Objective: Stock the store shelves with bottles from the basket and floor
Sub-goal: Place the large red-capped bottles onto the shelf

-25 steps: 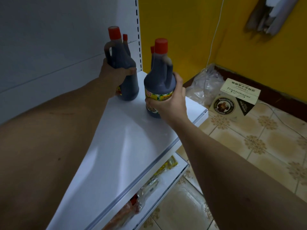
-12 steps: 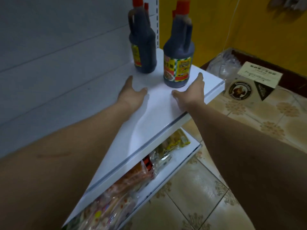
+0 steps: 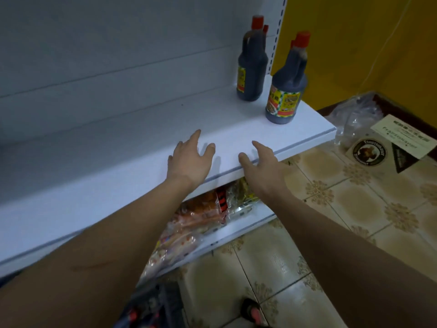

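Dark red-capped sauce bottles stand on the white metal shelf; my left hand and right hand hover empty, fingers spread; more likely wait below, unclear.

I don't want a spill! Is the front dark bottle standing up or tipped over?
Standing up. The front bottle sits flat on its base on the white shelf, red cap on top.

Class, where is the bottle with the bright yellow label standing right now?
In the head view, the bottle stands upright at the right end of the white shelf, near its front edge, just right of another dark bottle.
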Tool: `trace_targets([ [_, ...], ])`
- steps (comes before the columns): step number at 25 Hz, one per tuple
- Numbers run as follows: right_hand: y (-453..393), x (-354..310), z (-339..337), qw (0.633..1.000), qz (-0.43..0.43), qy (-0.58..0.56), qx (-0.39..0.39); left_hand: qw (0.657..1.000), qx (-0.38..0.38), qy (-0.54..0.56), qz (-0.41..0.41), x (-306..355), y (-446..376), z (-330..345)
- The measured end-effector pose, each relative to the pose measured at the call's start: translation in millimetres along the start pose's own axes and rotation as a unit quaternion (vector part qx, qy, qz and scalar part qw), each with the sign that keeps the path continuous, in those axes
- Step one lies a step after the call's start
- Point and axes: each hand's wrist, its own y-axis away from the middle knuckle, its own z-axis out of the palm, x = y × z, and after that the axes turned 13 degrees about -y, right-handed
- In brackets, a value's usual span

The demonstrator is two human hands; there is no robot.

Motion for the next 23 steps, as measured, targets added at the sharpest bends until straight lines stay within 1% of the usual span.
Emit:
trace_targets([
  [2, 34.6, -9.4, 9.8, 0.999, 0.006, -0.027, -0.036, 0.998, 0.048, 0.018, -0.032, -19.1, 54.0, -3.4],
  [5, 92.6, -6.3, 31.6, 0.994, 0.024, -0.048, -0.096, 0.991, 0.121, 0.027, -0.041, -59.1, 143.3, 3.6],
  [7, 134.1, 7.2, 51.9, 0.987, 0.035, -0.034, -0.15, 0.989, 0.138, 0.004, -0.055, -91.9, 192.3, 16.1],
  [9, 171.4, 28.3, 67.3, 0.981, 0.063, -0.033, -0.181, 0.986, 0.138, -0.011, -0.09, -118.3, 224.1, 30.3],
  [12, 214.0, 63.7, 89.5, 0.966, 0.145, -0.022, -0.211, 0.976, 0.119, 0.025, -0.183, -149.3, 256.9, 53.2],
  [14, 235.0, 89.0, 103.0, 0.952, 0.204, -0.011, -0.227, 0.965, 0.088, 0.061, -0.239, -176.2, 281.1, 71.3],
  [16, 257.1, 109.8, 116.3, 0.933, 0.266, -0.012, -0.244, 0.946, 0.04, 0.088, -0.308, -209.8, 309.2, 92.5],
  [19, 290.8, 137.9, 138.0, 0.901, 0.335, -0.018, -0.275, 0.91, -0.028, 0.066, -0.408, -253.2, 346.9, 121.3],
  [21, 310.9, 156.9, 153.3, 0.885, 0.38, -0.037, -0.266, 0.89, -0.067, 0.063, -0.447, -269.9, 363.0, 134.3],
  [23, 329.5, 173.8, 168.7, 0.863, 0.44, -0.061, -0.241, 0.875, -0.104, 0.066, -0.469, -286.2, 374.0, 148.0],
])
